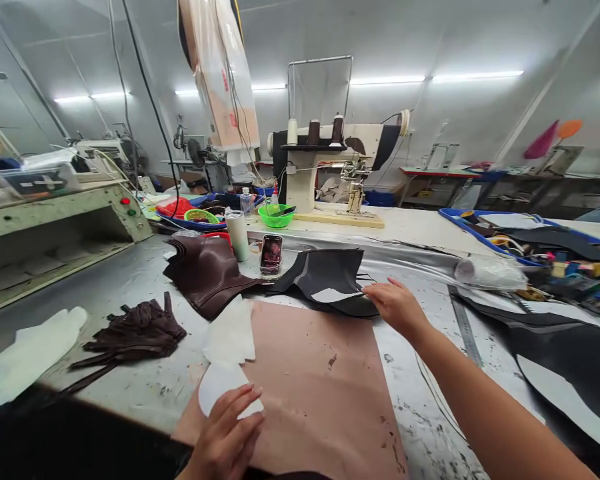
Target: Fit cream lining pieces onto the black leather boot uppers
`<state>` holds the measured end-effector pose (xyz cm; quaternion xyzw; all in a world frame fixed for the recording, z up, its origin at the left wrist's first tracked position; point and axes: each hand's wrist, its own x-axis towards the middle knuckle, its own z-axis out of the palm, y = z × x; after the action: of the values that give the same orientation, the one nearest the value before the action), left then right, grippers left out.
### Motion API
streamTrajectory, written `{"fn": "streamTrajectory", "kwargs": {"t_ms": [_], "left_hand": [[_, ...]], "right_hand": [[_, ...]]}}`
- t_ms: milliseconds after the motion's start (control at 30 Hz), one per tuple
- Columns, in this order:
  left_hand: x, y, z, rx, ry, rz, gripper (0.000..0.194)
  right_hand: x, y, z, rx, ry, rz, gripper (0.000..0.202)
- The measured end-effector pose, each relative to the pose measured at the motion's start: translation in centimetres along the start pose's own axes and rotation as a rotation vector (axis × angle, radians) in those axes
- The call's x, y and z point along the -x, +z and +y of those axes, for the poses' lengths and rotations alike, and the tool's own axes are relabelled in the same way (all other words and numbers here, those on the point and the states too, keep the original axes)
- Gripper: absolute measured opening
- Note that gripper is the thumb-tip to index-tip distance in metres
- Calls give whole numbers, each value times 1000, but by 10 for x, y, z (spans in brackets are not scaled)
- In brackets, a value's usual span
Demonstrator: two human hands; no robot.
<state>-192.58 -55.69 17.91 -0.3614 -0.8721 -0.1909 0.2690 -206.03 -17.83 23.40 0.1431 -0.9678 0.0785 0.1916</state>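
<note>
My right hand (397,310) reaches to the right side of a stack of black leather-like pieces (325,267). Its fingers are pinched at the tip of a thin white piece (333,295) that lies on the stack's front. Near the front edge, my left hand (230,427) rests with fingers stretched out over a rounded white piece (220,387). Part of that piece is hidden under the fingers. Another pale cut piece (231,330) lies just beyond it, on a pinkish-brown mat (310,373).
Dark brown pieces (207,270) and a bundle of brown strips (135,331) lie left. A phone (271,255), a tumbler (237,237) and a green bowl (277,215) stand before a sewing machine (300,180). A metal ruler (466,327) and black sheets (555,343) lie right.
</note>
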Motion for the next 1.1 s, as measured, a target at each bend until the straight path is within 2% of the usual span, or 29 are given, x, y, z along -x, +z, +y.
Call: {"fn": "streamTrajectory", "kwargs": {"t_ms": [100, 167, 267, 333, 400, 433, 500, 567, 633, 667, 733, 833, 933, 1000, 1100], "left_hand": [[12, -19, -23, -93, -155, 78, 23], [17, -28, -38, -132, -291, 118, 18], [20, -37, -54, -96, -569, 92, 22], [20, -38, -61, -11, -788, 1, 24], [20, -36, -65, 116, -978, -106, 24], [20, -33, -66, 189, -1041, -139, 23], [18, -26, -66, 337, -1094, -124, 21], [15, -21, -62, 503, -1096, -73, 21], [9, -21, -57, 656, -1071, -105, 24], [6, -22, -55, 682, -1044, -162, 25], [-2, -27, -54, 563, -949, -281, 24], [-14, -33, -62, 233, -722, -312, 18], [-26, -28, -73, 159, -492, -344, 10], [-32, -20, -76, 132, -410, -442, 10], [-42, -9, -69, 21, -351, -594, 13]], "right_hand": [[38, 0, -56, -65, -238, 32, 34], [68, 5, -92, -108, -347, -41, 34], [98, 8, -130, -128, -370, -217, 22], [102, 6, -147, -143, -342, -283, 15], [94, 5, -165, -193, -320, -276, 15], [88, 6, -175, -227, -324, -258, 15], [75, 12, -200, -285, -370, -226, 13], [63, 24, -228, -297, -458, -202, 30], [54, 37, -251, -234, -541, -186, 46], [50, 42, -259, -189, -568, -195, 42], [45, 47, -268, -111, -578, -246, 20], [44, 40, -266, -88, -563, -278, 11], [50, 29, -256, -112, -586, -220, 11], [55, 25, -251, -130, -603, -216, 9], [64, 27, -246, -132, -614, -264, 6]]}}
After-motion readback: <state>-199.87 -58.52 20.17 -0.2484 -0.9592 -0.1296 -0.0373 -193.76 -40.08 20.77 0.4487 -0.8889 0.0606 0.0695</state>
